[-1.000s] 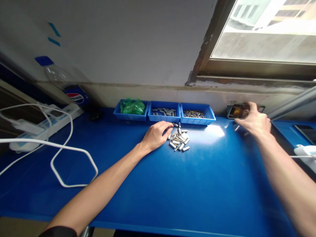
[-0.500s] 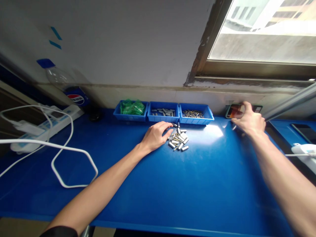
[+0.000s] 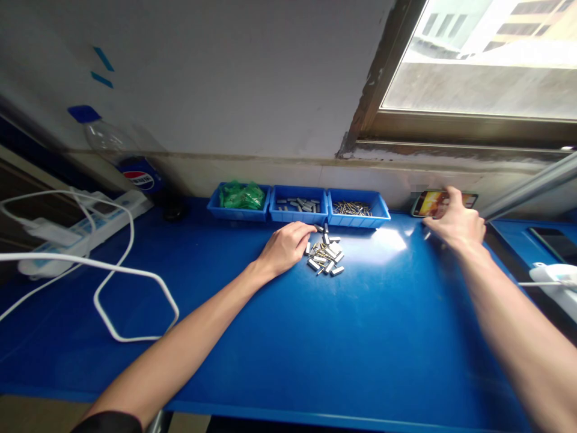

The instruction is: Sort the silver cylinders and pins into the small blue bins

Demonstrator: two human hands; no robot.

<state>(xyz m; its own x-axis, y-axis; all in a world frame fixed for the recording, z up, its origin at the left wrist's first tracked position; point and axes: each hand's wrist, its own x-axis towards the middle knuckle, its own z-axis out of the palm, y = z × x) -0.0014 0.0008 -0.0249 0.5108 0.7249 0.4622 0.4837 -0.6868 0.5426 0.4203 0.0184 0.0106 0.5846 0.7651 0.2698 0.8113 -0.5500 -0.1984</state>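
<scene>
The left hand (image 3: 286, 246) lies palm down and loosely curled, holding nothing that shows. The right hand (image 3: 457, 225) reaches to 2 o'clock with its fingers on the phone. Whether it grips or only touches, I cannot tell. The blue bench (image 3: 315, 349) carries everything. A white cable (image 3: 135, 300) loops at 9 o'clock beside a power strip (image 3: 85, 225), with a bottle (image 3: 117, 150) behind them. Three blue trays (image 3: 299, 213) stand in a row at 12 o'clock against the wall. The phone (image 3: 428, 203) leans at the wall under the window, its screen lit. The pile of small metal pieces (image 3: 325, 255) lies just in front of the trays, touching the left fingertips. The work looks paused at the pile while the phone gets attention. Lifting one piece would call for a fine pinch. The right palm hides the phone's lower edge, and the single pieces are too small to tell apart.
</scene>
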